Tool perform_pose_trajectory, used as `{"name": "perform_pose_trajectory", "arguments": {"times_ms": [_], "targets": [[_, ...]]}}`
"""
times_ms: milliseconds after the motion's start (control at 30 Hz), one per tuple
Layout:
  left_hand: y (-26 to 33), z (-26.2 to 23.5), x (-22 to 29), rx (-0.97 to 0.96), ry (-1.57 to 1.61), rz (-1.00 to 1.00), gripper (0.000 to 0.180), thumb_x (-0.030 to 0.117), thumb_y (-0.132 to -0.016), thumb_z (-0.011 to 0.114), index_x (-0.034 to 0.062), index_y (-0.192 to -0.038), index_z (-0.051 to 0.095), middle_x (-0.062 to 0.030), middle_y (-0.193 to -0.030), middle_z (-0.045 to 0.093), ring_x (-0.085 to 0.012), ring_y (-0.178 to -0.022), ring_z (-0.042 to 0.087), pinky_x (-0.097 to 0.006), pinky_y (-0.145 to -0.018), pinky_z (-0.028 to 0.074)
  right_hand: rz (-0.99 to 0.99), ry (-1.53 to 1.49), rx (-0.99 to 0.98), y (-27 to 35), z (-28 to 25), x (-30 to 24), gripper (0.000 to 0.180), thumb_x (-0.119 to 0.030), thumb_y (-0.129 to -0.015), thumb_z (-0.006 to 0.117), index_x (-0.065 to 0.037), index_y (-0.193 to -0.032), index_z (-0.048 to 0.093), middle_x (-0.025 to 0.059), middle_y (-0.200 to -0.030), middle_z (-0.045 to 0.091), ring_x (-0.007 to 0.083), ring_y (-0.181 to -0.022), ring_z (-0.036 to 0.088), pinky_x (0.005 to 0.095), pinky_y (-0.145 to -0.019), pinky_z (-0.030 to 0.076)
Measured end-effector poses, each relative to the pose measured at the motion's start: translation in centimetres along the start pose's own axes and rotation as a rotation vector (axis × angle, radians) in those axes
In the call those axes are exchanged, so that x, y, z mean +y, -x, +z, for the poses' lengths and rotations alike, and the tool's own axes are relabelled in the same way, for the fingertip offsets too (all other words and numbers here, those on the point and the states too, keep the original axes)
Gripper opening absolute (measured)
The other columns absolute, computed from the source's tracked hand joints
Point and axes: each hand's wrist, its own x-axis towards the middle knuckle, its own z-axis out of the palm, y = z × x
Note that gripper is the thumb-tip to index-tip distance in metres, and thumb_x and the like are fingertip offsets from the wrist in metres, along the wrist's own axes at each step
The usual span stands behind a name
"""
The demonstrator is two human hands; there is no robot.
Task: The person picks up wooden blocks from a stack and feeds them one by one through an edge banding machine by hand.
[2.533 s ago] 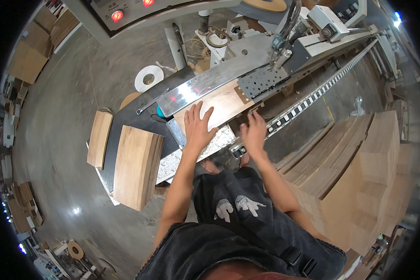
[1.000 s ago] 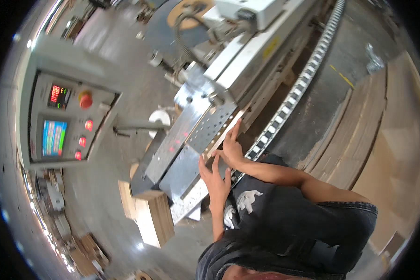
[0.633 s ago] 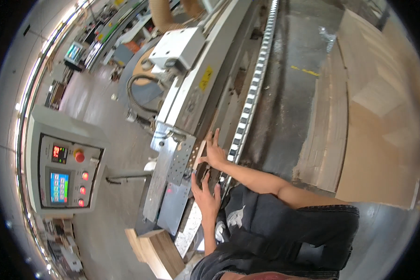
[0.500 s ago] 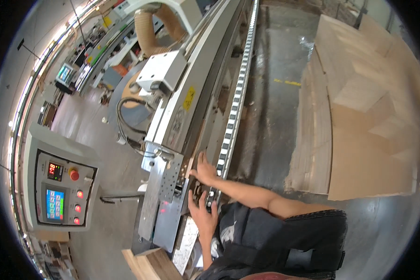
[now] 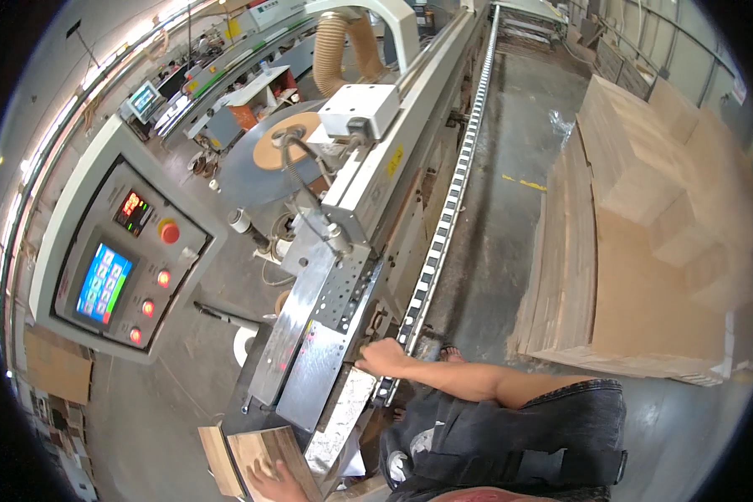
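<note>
My left hand (image 5: pixel 278 484) rests on the top of a stack of pale wooden pieces (image 5: pixel 268 448) at the lower left, its fingers apart. Beside the machine's metal infeed plate (image 5: pixel 314 372), my right hand (image 5: pixel 385 358) is closed, fingers curled inward at the edge of the machine. Whatever it grips, if anything, is hidden by the fingers. Just below that hand lies a scuffed white surface (image 5: pixel 340 418). A perforated metal plate (image 5: pixel 347 293) sits beyond the infeed plate.
The long machine's track of black and white pads (image 5: pixel 443 226) runs away from me. To the left stands a control panel (image 5: pixel 130 251) with a lit screen and red buttons. A round disc table (image 5: pixel 263 167) is behind it. Stacked brown boards (image 5: pixel 636 251) fill the right.
My left hand has left the machine's edge and come down onto the wooden stack. The right hand has drawn back nearer to me and its fingers have closed. The view has shifted.
</note>
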Motion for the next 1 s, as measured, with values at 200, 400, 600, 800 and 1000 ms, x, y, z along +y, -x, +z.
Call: {"name": "perform_pose_trajectory", "arguments": {"times_ms": [200,400,600,800,1000], "targets": [[2.8,-3.4,-9.2,-0.17,0.051,-0.159,0.099,0.038,-0.065,0.094,0.0073,-0.149,0.053,-0.0298,-0.162,0.034,-0.048,-0.148,0.035,-0.057,-0.12,0.031,0.061,0.006,0.063,-1.1,2.1,-1.1,0.046,-0.049,-0.099,0.064,-0.007,-0.114,0.074,0.0194,-0.09,0.075,0.0401,-0.088,0.073,0.0515,-0.075,0.056],[1.2,-4.9,-6.8,-0.212,0.16,-0.164,0.102,0.041,-0.059,0.096,0.0174,-0.15,0.054,-0.0275,-0.162,0.035,-0.0464,-0.146,0.034,-0.054,-0.122,0.029,0.125,0.116,0.211,-0.2,2.2,0.5,0.045,-0.051,-0.096,0.068,-0.008,-0.107,0.075,0.0187,-0.088,0.076,0.04,-0.086,0.073,0.0512,-0.075,0.056],[2.2,-6.7,-7.1,-0.166,0.176,-0.195,0.093,0.047,-0.052,0.094,0.0173,-0.137,0.067,-0.0167,-0.147,0.05,-0.0393,-0.138,0.043,-0.051,-0.117,0.031,0.149,0.251,0.107,-0.2,2.2,-0.4,0.052,-0.048,-0.102,0.063,-0.005,-0.13,0.068,0.017,-0.104,0.077,0.0339,-0.094,0.074,0.0474,-0.08,0.06],[0.0,-8.8,-5.8,-0.155,0.255,-0.174,0.087,0.043,-0.054,0.093,0.0171,-0.134,0.069,-0.0168,-0.147,0.051,-0.04,-0.138,0.042,-0.052,-0.118,0.03,0.177,0.16,0.145,0.3,2.5,-0.1,0.047,-0.046,-0.1,0.065,-0.006,-0.127,0.071,0.0216,-0.108,0.077,0.0384,-0.1,0.074,0.05,-0.086,0.058],[-3.4,-7.2,3.0,-0.12,0.208,0.264,0.087,0.052,-0.059,0.091,0.0153,-0.134,0.068,-0.0221,-0.149,0.048,-0.0436,-0.138,0.042,-0.055,-0.117,0.03,0.076,-0.003,0.395,-0.8,1.4,-1.0,0.036,-0.036,-0.102,0.061,-0.005,-0.118,0.071,0.0232,-0.107,0.075,0.0432,-0.099,0.07,0.0528,-0.084,0.056]]}}
